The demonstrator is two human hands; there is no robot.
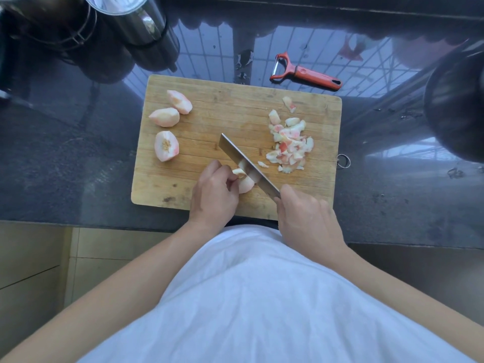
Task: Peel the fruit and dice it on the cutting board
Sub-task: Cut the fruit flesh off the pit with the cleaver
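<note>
The left hand [213, 191] pinches a peach wedge [246, 183] against the knife [247, 166] gripped by the right hand [306, 216]; curled fingers [231, 183] sit close, risking a nick if the wet wedge slips.

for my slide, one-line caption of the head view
Left hand steadies a peeled fruit piece while right hand slices with a knife.

On a wooden cutting board [199, 132], the left hand [213, 193] pinches a peeled fruit piece [245, 182] while the right hand [305, 218] grips a knife [246, 165] whose blade rests against that piece. Three peeled wedges [167, 124] lie at the board's left, a heap of peelings [289, 142] at its right. A red peeler [305, 73] lies on the dark counter [65, 163] beyond the board.
</note>
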